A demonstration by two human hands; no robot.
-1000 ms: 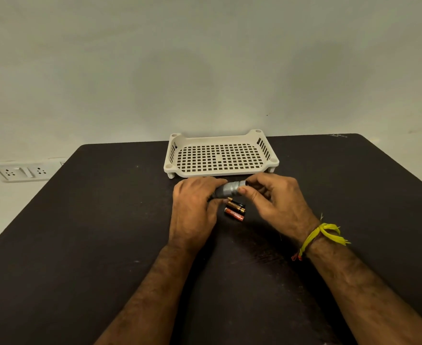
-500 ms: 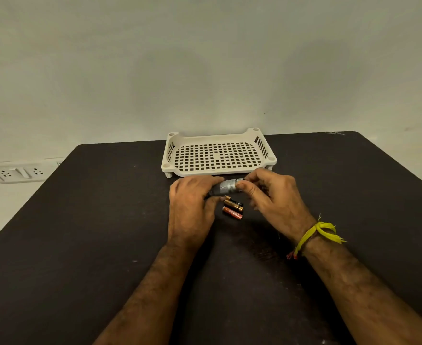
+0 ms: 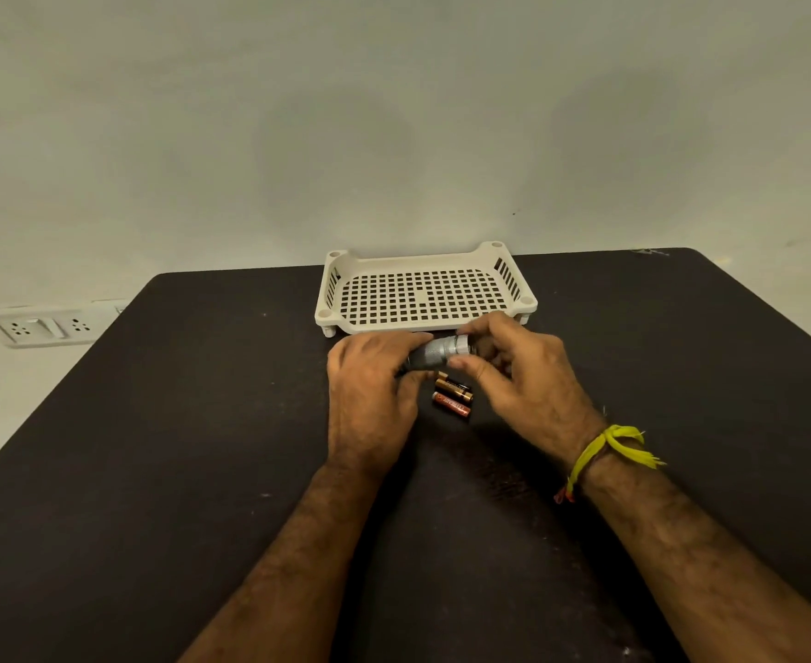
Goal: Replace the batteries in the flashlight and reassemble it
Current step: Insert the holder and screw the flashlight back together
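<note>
A small silver flashlight (image 3: 437, 352) is held level just above the black table (image 3: 154, 447), in front of the tray. My left hand (image 3: 370, 394) wraps its left part, hiding that end. My right hand (image 3: 513, 380) pinches the right end with thumb and fingers; that end is partly hidden by the fingers. Below the flashlight, loose batteries (image 3: 452, 395) lie side by side on the table between my hands: black-and-copper ones and a red one nearest me.
A white perforated plastic tray (image 3: 422, 260) stands at the table's far edge against the wall. A wall socket panel (image 3: 39, 327) sits at the left beyond the table. A yellow thread band (image 3: 604, 447) circles my right wrist.
Both hands stay on the flashlight in the same spot. The right fingers have shifted slightly around its right end. The batteries have not moved.
</note>
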